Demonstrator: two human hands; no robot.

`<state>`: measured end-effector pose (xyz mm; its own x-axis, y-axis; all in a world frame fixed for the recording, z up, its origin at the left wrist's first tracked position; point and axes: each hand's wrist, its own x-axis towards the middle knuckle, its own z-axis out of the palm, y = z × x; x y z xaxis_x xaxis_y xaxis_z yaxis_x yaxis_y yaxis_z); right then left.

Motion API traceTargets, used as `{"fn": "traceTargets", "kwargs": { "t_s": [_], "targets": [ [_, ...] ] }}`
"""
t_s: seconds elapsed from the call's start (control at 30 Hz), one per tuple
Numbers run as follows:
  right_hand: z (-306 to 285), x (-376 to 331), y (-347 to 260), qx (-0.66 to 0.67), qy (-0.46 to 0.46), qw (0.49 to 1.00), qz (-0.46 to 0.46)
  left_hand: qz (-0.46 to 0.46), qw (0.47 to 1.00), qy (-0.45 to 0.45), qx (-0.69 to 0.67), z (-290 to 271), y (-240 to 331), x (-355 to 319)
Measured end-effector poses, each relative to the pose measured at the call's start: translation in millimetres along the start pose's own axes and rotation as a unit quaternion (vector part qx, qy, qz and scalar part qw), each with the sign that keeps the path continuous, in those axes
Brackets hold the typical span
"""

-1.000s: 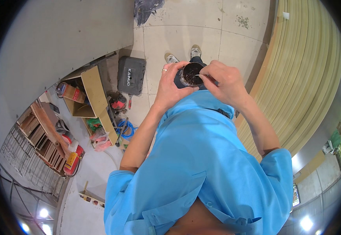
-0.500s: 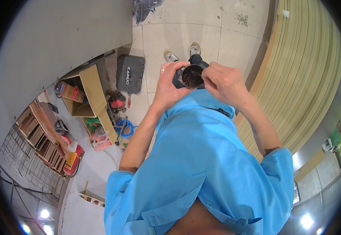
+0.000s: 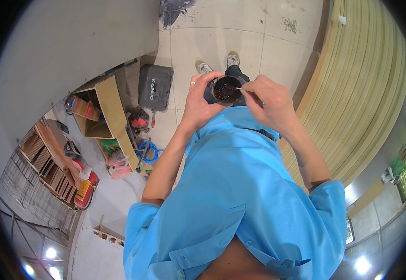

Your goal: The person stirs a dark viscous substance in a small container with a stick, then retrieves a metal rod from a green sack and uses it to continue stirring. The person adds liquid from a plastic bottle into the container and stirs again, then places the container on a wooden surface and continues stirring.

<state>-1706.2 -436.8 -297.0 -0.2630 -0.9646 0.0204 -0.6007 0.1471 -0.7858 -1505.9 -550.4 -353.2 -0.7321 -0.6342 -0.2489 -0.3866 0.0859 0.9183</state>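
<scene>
A round, open-topped cup [image 3: 225, 79] is held in front of the waist, above the legs, its smooth wall looking dark inside and its mouth turned up toward the camera. A dark brown, wet-looking mass [image 3: 226, 94] with glossy flecks is contained in it. The cup's left side is gripped by the left hand [image 3: 198, 103], with the fingers curved round the far side and the thumb laid along the near side; a ring is worn on one finger. A thin, pale stick [image 3: 238, 88] is pinched between the thumb and fingers of the right hand [image 3: 270, 100] and is pointed into the cup across its right rim. Soft, creased blue cloth is seen in the shirt [image 3: 254, 186], and pale square tiles are laid over the floor [image 3: 217, 42]. At the right, long yellowish boards [image 3: 357, 93] are stacked, their edges bent into arcs by the lens. At the left, a dark, ribbed case [image 3: 156, 87] is set on the floor near an open-fronted wooden cabinet [image 3: 111, 105]. The stick's inner tip cannot be clearly made out, its other end is mostly covered by the right hand, and the cup's base is hidden.
</scene>
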Motion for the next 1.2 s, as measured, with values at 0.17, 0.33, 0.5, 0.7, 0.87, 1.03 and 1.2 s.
{"fn": "traceTargets", "kwargs": {
  "t_s": [0.17,0.33,0.5,0.7,0.87,1.03,1.2],
  "targets": [
    [-1.0,6.3,-5.3,-0.027,0.009,1.000,-0.002,-0.007,1.000,0.005,-0.018,-5.9,-1.2,0.0],
    [3.5,17.1,-14.9,-0.078,-0.012,0.996,-0.041,0.000,0.999,0.042,-0.032,-13.6,-1.8,-2.1],
    [11.2,34.3,-34.7,-0.053,-0.008,0.998,-0.033,0.026,0.995,0.098,0.005,-30.4,-0.6,-4.6],
    [26.7,60.7,-53.0,-0.021,-0.045,0.998,-0.025,0.051,0.981,0.183,0.034,-54.1,-5.9,-16.6],
    [46.8,80.5,-60.3,0.001,-0.126,0.990,-0.070,0.015,0.960,0.280,-0.001,-44.8,-18.2,-47.9],
    [65.8,99.8,-70.4,0.026,-0.258,0.937,-0.233,-0.035,0.896,0.440,-0.048,-5.6,-12.0,-84.4],
    [77.8,116.5,-91.6,0.152,-0.279,0.914,-0.252,-0.123,0.823,0.540,-0.130,32.5,-7.8,-141.4]
  ]
}}
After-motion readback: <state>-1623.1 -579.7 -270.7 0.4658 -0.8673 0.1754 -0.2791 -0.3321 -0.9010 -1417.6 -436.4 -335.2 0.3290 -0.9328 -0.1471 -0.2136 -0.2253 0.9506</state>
